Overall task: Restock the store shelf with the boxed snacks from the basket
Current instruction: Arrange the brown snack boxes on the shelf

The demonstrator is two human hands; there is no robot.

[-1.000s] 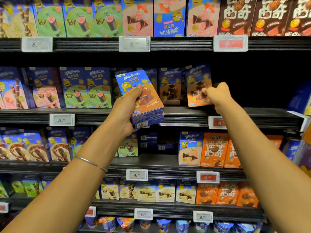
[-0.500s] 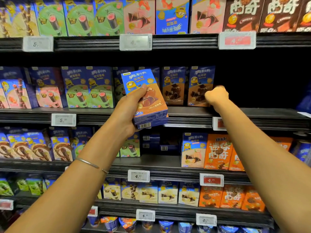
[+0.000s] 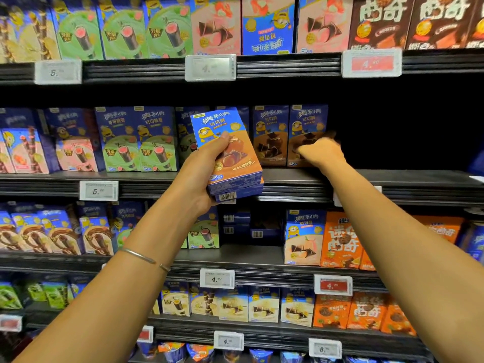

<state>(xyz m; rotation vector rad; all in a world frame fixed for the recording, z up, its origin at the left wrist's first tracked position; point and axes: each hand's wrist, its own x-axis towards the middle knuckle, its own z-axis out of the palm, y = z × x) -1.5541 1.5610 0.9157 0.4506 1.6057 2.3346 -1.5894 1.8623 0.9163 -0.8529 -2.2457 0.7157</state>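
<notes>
My left hand (image 3: 201,176) is shut on a small stack of blue-and-orange snack boxes (image 3: 230,155), held tilted in front of the second shelf (image 3: 408,180). My right hand (image 3: 323,153) reaches onto that shelf. Its thumb lies on the front and its fingers wrap the right edge of a matching chocolate snack box (image 3: 307,121) that stands upright. Another matching box (image 3: 269,132) stands just left of it. The basket is out of view.
Right of the standing box the second shelf is a dark gap (image 3: 408,132). Green and pink snack boxes (image 3: 138,140) fill its left part. Price tags (image 3: 99,190) line the shelf edges. Lower shelves hold orange boxes (image 3: 340,239) and more snacks.
The box in my right hand went from tilted to upright on the shelf beside its twin. My left hand with the stack has stayed about where it was.
</notes>
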